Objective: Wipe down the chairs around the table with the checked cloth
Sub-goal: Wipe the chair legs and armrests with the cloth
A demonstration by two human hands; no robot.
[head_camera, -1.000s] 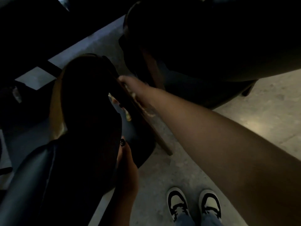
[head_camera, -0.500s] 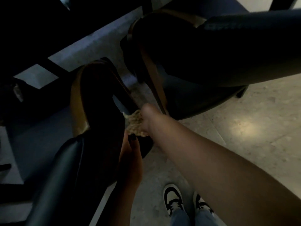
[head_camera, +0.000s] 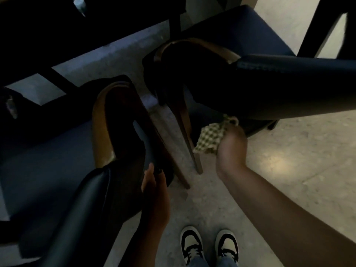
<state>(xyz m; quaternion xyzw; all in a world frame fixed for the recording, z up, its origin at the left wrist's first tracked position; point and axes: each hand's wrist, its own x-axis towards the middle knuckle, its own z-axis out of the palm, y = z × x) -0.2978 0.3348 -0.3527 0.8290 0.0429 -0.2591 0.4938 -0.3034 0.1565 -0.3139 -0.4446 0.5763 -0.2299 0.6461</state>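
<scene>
Two dark padded chairs with wooden frames stand side by side below me. My right hand [head_camera: 232, 145] grips the green-and-cream checked cloth [head_camera: 209, 138], bunched against the lower back of the right chair [head_camera: 279, 83], beside its wooden rear leg. My left hand [head_camera: 154, 189] rests on the dark backrest edge of the left chair [head_camera: 104, 124], its fingers lying along the padding. Parts of both hands' fingers are hidden in shadow.
A dark table [head_camera: 86, 26] looms above the chairs at the top left, with a dark table leg [head_camera: 319, 27] at the top right. Pale speckled floor [head_camera: 289, 160] spreads to the right. My two black-and-white shoes [head_camera: 210, 245] stand at the bottom.
My right hand has carried the cloth from the left chair's frame across the gap to the right chair's lower back. My left hand stays on the left chair's backrest.
</scene>
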